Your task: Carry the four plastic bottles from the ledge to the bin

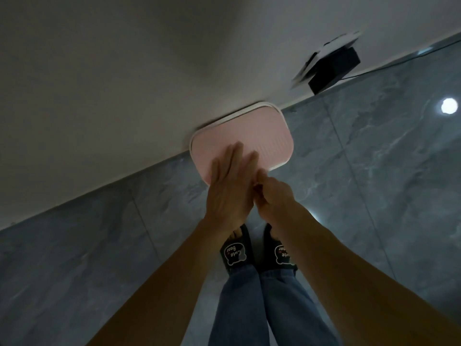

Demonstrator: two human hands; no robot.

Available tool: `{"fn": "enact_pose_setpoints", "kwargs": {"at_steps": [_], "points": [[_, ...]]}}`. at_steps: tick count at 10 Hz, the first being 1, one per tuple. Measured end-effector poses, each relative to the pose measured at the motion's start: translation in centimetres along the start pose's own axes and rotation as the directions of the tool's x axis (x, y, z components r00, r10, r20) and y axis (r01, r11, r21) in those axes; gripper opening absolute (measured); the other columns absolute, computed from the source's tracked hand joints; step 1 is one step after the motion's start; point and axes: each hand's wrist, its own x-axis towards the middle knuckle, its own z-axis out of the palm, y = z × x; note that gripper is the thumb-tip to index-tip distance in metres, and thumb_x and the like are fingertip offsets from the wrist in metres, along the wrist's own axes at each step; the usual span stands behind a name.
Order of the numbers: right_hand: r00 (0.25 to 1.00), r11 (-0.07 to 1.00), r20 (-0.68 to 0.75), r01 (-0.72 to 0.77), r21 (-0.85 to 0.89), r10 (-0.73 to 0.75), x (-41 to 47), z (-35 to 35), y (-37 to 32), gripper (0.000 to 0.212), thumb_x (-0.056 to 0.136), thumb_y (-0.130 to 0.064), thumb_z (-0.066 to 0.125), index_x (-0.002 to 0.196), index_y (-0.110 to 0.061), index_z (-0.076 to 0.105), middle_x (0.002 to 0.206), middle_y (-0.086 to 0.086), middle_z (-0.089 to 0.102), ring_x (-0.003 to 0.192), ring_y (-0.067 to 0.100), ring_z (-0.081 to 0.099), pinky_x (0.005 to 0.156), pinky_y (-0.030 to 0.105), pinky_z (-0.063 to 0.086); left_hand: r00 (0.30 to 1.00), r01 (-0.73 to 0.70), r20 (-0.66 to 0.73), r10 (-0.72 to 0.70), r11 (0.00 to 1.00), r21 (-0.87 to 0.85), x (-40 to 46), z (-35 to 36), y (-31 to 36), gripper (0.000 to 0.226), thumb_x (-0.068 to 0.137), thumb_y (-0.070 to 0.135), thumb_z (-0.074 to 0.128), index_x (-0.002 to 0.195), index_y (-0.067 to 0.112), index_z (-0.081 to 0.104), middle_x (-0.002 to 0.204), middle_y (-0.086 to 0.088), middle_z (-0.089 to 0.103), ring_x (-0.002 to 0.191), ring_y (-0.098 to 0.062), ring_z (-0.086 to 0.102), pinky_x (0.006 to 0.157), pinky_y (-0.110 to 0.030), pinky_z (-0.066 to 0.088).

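Over the pink bin lid (249,136), left hand (230,186) flat, grip released, right hand (273,196) curled, grip clenched

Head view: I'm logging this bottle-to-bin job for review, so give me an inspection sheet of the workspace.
Surface: grey marbled floor tiles, glossy, with a light reflection.
Job's things: pink bin lid closed, against the wall; no bottles seen.
Clutter: black box with white sheets on top, by the wall.
Hands: left hand flat on the lid; right hand curled at the lid's near edge.
Cables: thin dark cable running from the box.
Surroundings: white wall; slippers, jeans.
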Motion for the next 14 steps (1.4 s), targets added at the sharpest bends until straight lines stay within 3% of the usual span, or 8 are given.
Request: {"fn": "enact_pose_setpoints", "kwargs": {"at_steps": [1,3,6,9,11,12,13,14], "points": [[0.998,1.000,-0.051,-0.026,0.006,0.027,0.6,0.4,-0.3,0.012,0.094,-0.014,0.060,0.095,-0.003,0.064,0.106,0.019,0.067,0.094,0.024,0.066,0.079,0.031,0.058,1.000,0.019,-0.020,-0.019,1.000,0.016,0.4,1.0,-0.4,0.074,0.087,0.023,0.026,0.160,0.021,0.016,0.169,-0.013,0.002,0.156,-0.028,-0.009,0.124,-0.058,0.009],[1.000,0.999,0.032,0.001,0.041,-0.002,2.0,0.1,0.2,0.016,0.096,-0.010,0.056,0.104,0.002,0.064,0.082,0.010,0.063,0.072,0.017,0.061,0.083,0.035,0.056,0.997,-0.008,-0.083,0.009,1.000,0.007,0.6,2.9,-1.2,0.074,0.089,0.018,0.023,0.161,0.023,0.009,0.169,-0.011,-0.002,0.155,-0.029,-0.012,0.124,-0.059,0.007],[0.992,0.993,0.085,0.082,0.087,-0.090,2.4,-0.5,0.8,0.018,0.097,-0.010,0.055,0.084,-0.004,0.067,0.084,0.013,0.068,0.075,0.020,0.065,0.067,0.027,0.059,0.987,-0.032,-0.156,0.037,0.999,0.035,0.6,4.3,-1.6,0.077,0.088,0.012,0.034,0.161,0.022,0.011,0.169,-0.011,-0.001,0.156,-0.029,-0.010,0.124,-0.058,0.005],[0.998,0.998,0.001,0.066,-0.006,-0.066,3.9,0.2,1.0,0.018,0.092,-0.015,0.065,0.075,-0.009,0.066,0.079,0.008,0.068,0.074,0.018,0.064,0.081,0.034,0.058,0.992,0.003,-0.129,0.005,0.998,0.055,1.6,4.2,-1.3,0.080,0.092,0.008,0.052,0.161,0.020,0.014,0.169,-0.012,-0.001,0.155,-0.030,-0.010,0.125,-0.056,0.009],[0.992,0.988,0.050,0.123,-0.096,-0.119,4.0,-0.6,0.8,0.012,0.094,-0.015,0.062,0.094,-0.006,0.070,0.087,0.007,0.072,0.073,0.011,0.069,0.054,0.017,0.057,0.996,0.013,-0.087,-0.010,0.999,0.033,1.6,3.9,-1.0,0.080,0.090,0.009,0.052,0.160,0.020,0.014,0.169,-0.012,-0.002,0.155,-0.030,-0.011,0.125,-0.056,0.010],[0.981,0.956,0.068,0.193,-0.220,-0.183,2.9,-1.5,0.4,0.019,0.092,-0.018,0.064,0.084,-0.002,0.069,0.083,0.012,0.070,0.079,0.019,0.068,0.078,0.029,0.059,0.995,0.032,-0.093,-0.033,0.999,-0.018,0.6,2.3,-0.5,0.069,0.097,0.014,0.055,0.158,0.015,0.024,0.169,-0.011,0.006,0.156,-0.028,-0.004,0.124,-0.053,0.017],[0.937,0.762,0.173,0.347,-0.546,-0.303,-0.1,-4.0,-0.2,0.009,0.093,-0.018,0.058,0.088,-0.016,0.065,0.084,0.011,0.060,0.081,0.023,0.056,0.079,0.035,0.048,0.988,0.104,-0.098,-0.119,0.983,-0.149,-2.2,-0.2,0.6,0.051,0.101,0.024,0.051,0.151,0.019,0.040,0.163,-0.008,0.029,0.151,-0.025,0.025,0.120,-0.043,0.031],[0.914,0.441,0.263,0.383,-0.811,-0.309,-6.5,-8.7,0.5,0.024,0.098,-0.029,0.052,0.118,-0.027,0.064,0.099,-0.003,0.067,0.079,0.009,0.062,0.068,0.010,0.046,0.967,0.256,0.097,-0.238,0.918,-0.302,-9.1,-3.7,2.1,0.027,0.101,0.029,0.042,0.125,0.034,0.054,0.126,0.000,0.062,0.112,-0.020,0.063,0.096,-0.041,0.052]]}}
